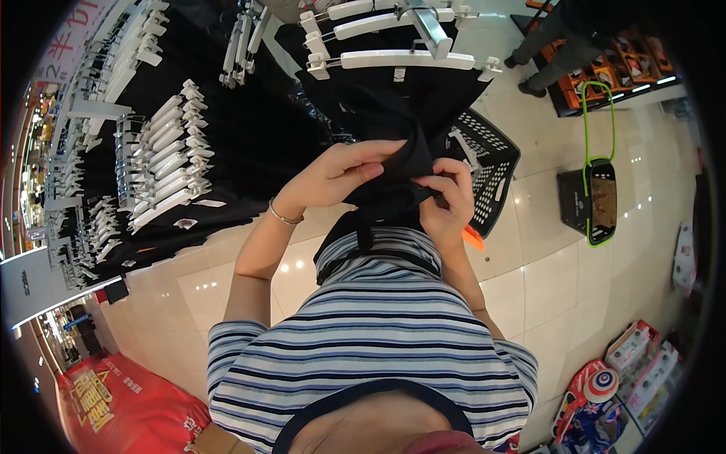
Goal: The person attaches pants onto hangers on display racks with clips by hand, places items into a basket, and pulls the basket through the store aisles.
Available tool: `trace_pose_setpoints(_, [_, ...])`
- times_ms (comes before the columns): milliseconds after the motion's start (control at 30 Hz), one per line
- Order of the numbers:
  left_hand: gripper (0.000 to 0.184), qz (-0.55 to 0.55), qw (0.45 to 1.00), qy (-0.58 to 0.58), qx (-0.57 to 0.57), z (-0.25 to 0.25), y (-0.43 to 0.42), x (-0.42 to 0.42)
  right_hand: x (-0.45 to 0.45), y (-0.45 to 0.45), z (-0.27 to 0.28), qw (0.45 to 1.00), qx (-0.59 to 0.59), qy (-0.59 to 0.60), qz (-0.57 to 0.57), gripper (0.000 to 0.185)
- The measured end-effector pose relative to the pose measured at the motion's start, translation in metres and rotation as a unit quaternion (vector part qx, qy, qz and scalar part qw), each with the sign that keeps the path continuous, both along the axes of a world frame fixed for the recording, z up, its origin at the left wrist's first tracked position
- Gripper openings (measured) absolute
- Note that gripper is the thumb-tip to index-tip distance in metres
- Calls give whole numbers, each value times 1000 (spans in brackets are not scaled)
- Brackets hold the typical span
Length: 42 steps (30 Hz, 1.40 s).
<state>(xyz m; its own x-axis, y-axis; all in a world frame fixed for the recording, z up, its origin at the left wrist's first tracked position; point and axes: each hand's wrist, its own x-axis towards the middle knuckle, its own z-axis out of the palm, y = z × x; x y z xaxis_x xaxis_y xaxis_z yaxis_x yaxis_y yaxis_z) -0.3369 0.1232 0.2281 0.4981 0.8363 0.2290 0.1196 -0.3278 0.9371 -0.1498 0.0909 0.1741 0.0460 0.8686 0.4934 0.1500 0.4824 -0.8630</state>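
Pink-and-white sign (66, 44), upper left: "2" and "半价" legible. Yellow characters on red cover (144, 405), lower left: too blurred.

Left arm (261, 261) bent, elbow toward 8 o'clock, left hand (333, 175) with fingers (378, 149) nearly straight toward 3 o'clock, thumb (367, 174) below, right arm (463, 276) reaching toward 11 o'clock, right hand (448, 200) apart from left, fingers curled toward 10 o'clock

Two bare hands, a left hand (340, 174) and a right hand (448, 200), at one black cloth garment (408, 163). One thin silver bracelet (286, 218). Two black plastic shopping baskets: one perforated basket (495, 163), one green-trimmed basket (572, 198). Two dark shoes (532, 90). White plastic clip hangers (170, 155), overlapping too closely to count.
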Motion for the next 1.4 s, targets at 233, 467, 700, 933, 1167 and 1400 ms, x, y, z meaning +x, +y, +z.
trace_pose_setpoints(233, [35, 134, 987, 80, -24, 4, -3, -2, 8, 5, -4, 996, -37, 73, 30, 33])
trace_pose_setpoints(467, [33, 307, 914, 220, 148, 3, 5, -7, 26, 9, -16, 976, -100, 180, 72, 23])
trace_pose_setpoints(700, [31, 289, 925, 194, 155, -2, 10, -9, 34, 10, -11, 973, -149, 163, 64, 23])
trace_pose_setpoints(933, [28, 260, 962, 74, -37, -30, 18, -24, 36, 6, -20, 974, -103, 201, 37, 24])
trace_pose_setpoints(1167, [34, 70, 943, -151, -287, -44, 11, -11, 32, 5, -16, 971, -80, 216, 69, 27])
trace_pose_setpoints(1400, [44, 134, 952, 239, -135, -121, 18, -32, 39, 1, -17, 972, -70, 188, 119, 32])
